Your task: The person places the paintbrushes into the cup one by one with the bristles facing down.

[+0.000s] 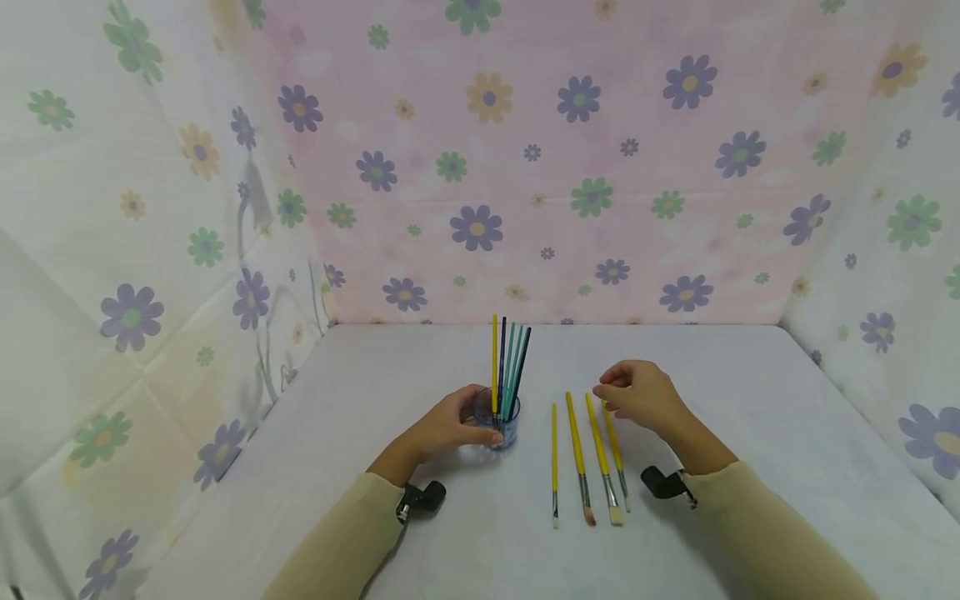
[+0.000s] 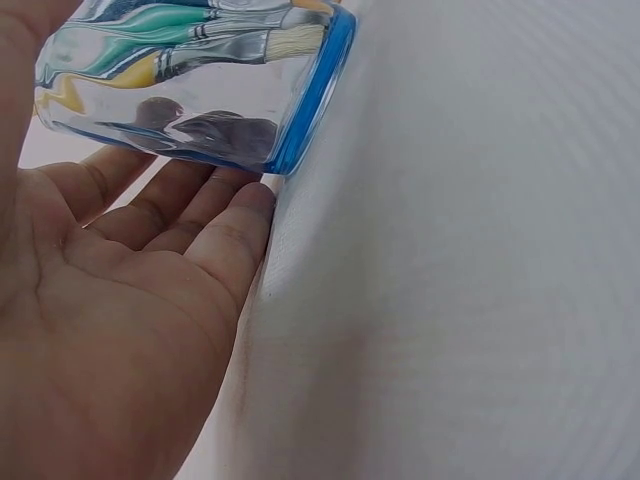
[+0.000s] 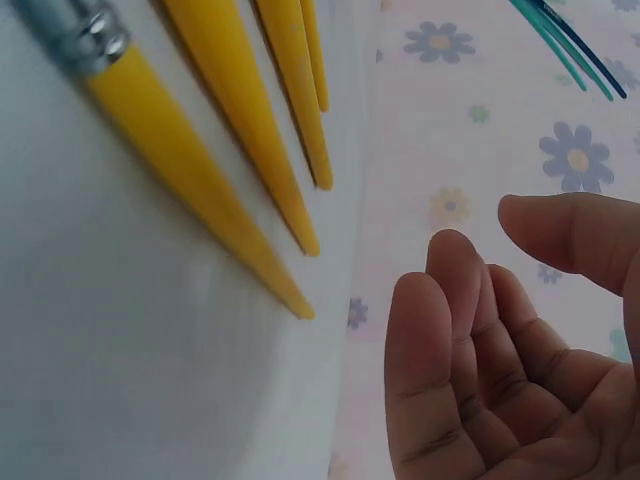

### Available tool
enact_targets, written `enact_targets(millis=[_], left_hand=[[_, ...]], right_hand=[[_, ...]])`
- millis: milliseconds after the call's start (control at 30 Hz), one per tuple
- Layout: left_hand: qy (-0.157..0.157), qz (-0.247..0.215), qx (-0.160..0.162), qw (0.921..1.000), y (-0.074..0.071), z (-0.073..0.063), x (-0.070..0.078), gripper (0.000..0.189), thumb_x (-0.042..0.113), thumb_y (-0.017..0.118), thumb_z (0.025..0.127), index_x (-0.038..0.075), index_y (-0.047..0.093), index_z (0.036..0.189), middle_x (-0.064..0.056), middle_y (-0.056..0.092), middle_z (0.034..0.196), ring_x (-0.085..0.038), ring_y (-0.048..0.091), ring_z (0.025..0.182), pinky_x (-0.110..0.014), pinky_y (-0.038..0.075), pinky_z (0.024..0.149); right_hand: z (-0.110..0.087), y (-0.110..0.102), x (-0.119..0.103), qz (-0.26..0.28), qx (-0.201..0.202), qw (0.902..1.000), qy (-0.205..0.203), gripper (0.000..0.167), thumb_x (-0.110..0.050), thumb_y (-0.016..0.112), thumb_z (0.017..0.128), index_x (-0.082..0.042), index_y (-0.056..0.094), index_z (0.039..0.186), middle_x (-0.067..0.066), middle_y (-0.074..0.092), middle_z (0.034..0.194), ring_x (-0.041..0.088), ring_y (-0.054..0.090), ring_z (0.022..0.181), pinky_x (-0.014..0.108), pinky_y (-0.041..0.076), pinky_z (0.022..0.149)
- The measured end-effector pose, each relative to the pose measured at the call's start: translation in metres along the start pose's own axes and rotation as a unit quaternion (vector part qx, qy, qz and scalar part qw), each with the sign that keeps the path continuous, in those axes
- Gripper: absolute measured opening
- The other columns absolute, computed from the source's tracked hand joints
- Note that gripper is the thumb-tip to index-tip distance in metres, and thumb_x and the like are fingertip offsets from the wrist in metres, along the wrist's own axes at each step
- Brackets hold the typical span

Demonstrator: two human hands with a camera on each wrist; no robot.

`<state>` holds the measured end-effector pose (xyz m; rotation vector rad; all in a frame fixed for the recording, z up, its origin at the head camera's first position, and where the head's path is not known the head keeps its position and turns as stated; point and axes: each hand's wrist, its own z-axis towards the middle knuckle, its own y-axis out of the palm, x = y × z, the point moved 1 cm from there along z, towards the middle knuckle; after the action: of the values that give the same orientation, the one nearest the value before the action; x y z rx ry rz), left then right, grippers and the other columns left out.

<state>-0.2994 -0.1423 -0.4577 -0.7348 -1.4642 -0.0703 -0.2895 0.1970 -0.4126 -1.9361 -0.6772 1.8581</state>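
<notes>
My left hand (image 1: 453, 423) holds a clear glass cup (image 1: 510, 434) with its fingers and thumb around the sides. In the left wrist view the cup's blue base (image 2: 318, 95) shows, with bristles pointing down inside. Several paintbrushes stand in it: a yellow brush (image 1: 494, 358), teal brushes (image 1: 513, 367) and dark blue ones. To the right, several yellow paintbrushes (image 1: 577, 442) lie side by side on the table, bristles toward me. Over their handle ends hovers my right hand (image 1: 647, 396), fingers loosely bent and thumb apart, holding nothing in the right wrist view.
A white-covered table (image 1: 420, 550) carries everything. Flower-printed cloth (image 1: 525, 167) hangs behind it and along both sides. Each wrist wears a small black camera (image 1: 427, 497).
</notes>
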Motion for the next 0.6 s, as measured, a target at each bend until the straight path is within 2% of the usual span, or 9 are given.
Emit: enact_targets(millis=[267, 467, 600], left_hand=[[0.001, 0.003, -0.003, 1.0000, -0.001, 0.001, -0.003, 0.071, 0.030, 0.088, 0.083, 0.017, 0.052, 0.143, -0.001, 0.060, 0.142, -0.021, 0.055, 0.137, -0.048, 0.039, 0.120], [0.003, 0.005, -0.003, 1.0000, -0.001, 0.000, -0.002, 0.074, 0.035, 0.089, 0.082, 0.017, 0.052, 0.143, -0.001, 0.059, 0.143, -0.022, 0.055, 0.137, -0.049, 0.039, 0.120], [0.002, 0.011, 0.000, 0.9999, -0.001, 0.001, -0.002, 0.074, 0.037, 0.089, 0.082, 0.018, 0.052, 0.144, -0.001, 0.059, 0.144, -0.022, 0.055, 0.137, -0.051, 0.039, 0.120]], right_hand=[[-0.005, -0.007, 0.011, 0.003, -0.020, 0.9983, 0.055, 0.035, -0.028, 0.075, 0.095, -0.001, 0.065, 0.116, 0.017, 0.072, 0.107, 0.022, 0.074, 0.084, 0.033, 0.063, 0.070], [-0.003, -0.004, 0.020, 0.000, -0.033, 0.9956, 0.087, 0.037, -0.029, 0.078, 0.093, -0.001, 0.066, 0.115, 0.012, 0.070, 0.101, 0.018, 0.070, 0.080, 0.031, 0.062, 0.068], [-0.001, -0.001, 0.025, -0.017, -0.044, 0.9948, 0.091, 0.038, -0.030, 0.079, 0.092, -0.002, 0.066, 0.113, 0.009, 0.070, 0.092, 0.018, 0.067, 0.075, 0.030, 0.059, 0.065]])
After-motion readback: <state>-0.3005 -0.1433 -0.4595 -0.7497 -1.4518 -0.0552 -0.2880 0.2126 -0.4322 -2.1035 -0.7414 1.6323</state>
